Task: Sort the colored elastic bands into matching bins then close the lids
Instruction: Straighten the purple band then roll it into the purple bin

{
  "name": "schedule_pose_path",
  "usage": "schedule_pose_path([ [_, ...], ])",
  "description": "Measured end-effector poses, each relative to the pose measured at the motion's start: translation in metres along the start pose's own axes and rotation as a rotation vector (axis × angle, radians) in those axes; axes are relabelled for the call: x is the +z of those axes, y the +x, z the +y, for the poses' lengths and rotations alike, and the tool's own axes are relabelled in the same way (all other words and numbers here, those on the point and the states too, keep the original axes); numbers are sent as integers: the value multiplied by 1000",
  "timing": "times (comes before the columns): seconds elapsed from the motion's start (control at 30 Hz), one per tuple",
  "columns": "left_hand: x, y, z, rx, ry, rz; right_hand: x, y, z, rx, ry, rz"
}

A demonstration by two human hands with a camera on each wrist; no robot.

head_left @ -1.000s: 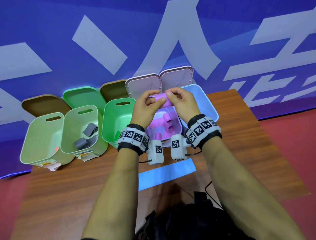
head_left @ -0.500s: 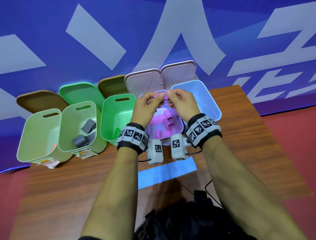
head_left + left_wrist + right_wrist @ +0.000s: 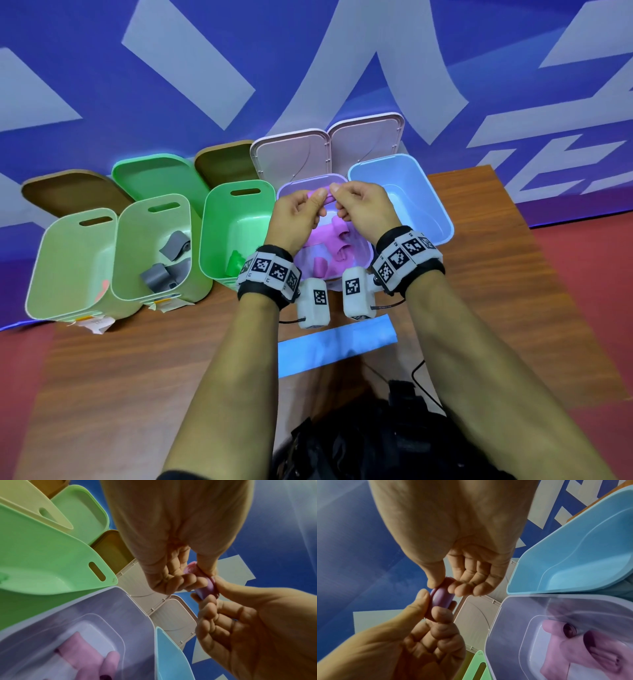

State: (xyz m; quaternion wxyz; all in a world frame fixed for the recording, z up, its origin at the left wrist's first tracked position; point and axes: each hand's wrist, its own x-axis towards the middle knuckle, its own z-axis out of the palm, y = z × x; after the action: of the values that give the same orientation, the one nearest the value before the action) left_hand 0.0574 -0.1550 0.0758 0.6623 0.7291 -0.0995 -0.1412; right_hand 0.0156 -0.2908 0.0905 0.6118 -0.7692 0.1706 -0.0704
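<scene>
Desk (image 3: 144, 370): brown wood-grain top, low sheen. Bins, green (image 3: 219, 246), lilac (image 3: 366, 251) and blue (image 3: 442, 219): smooth moulded plastic, semi-gloss. Pink bands (image 3: 334, 236) in the lilac bin: matt, cloth-like. Blue strip (image 3: 337, 344) on desk: flat, matt.

Behind my wooden table (image 3: 102, 377) hangs a blue banner (image 3: 102, 51) with pale shapes. Red floor (image 3: 589, 274) lies past the right edge. Black cable (image 3: 419, 370) at the near edge.

Large pale characters across blue backdrop (image 3: 205, 51) behind fingers, cropped and unreadable; square coded markers on wristbands (image 3: 270, 270), no legible text.
</scene>
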Motion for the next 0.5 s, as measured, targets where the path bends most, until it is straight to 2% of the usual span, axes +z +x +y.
schedule_pose_path([
  [0.3,3,6,-18,-51,-7,-25,3,8,17,73,-48,67],
  [0.4,2,5,-29,-84,84,-53,2,11,24,125,-12,54],
  [0.5,1,4,-41,-37,140,-55,0,10,32,164,-51,37],
])
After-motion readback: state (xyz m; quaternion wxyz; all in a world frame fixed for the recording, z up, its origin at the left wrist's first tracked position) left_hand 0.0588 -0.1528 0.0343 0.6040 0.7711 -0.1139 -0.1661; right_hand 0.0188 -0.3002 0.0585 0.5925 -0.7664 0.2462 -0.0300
